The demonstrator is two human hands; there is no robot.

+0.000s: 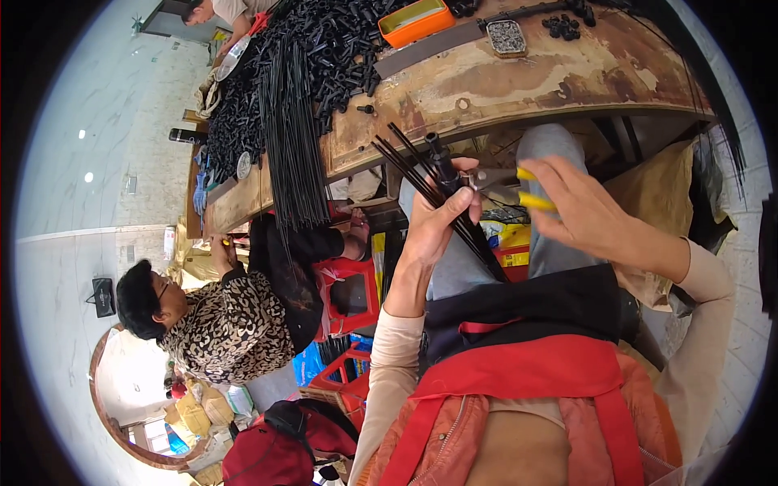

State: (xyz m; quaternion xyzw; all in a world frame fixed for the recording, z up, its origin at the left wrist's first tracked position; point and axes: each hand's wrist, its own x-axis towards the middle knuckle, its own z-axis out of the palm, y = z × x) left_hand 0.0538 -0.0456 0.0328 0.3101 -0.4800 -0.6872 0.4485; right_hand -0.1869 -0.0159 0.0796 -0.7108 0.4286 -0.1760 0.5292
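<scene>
In front of my lap, my left hand (429, 223) is closed around several thin black rods (397, 154) and a dark tubular plastic fitting (440, 158). The rods slant from upper left to lower right through the grip. My right hand (579, 202) grips pliers by their yellow handles (535, 201), which are spread apart. The metal jaws of the pliers reach left to the fitting, beside my left fingers. Whether the jaws pinch a small part there, I cannot tell.
On the wooden table (486, 85) lie a heap of black fittings (340, 49) and a long bundle of black rods (288, 146) overhanging its edge. An orange box (417, 24) and a tray of small metal pieces (506, 37) stand behind. A co-worker (227, 324) sits at left near a red stool (369, 296).
</scene>
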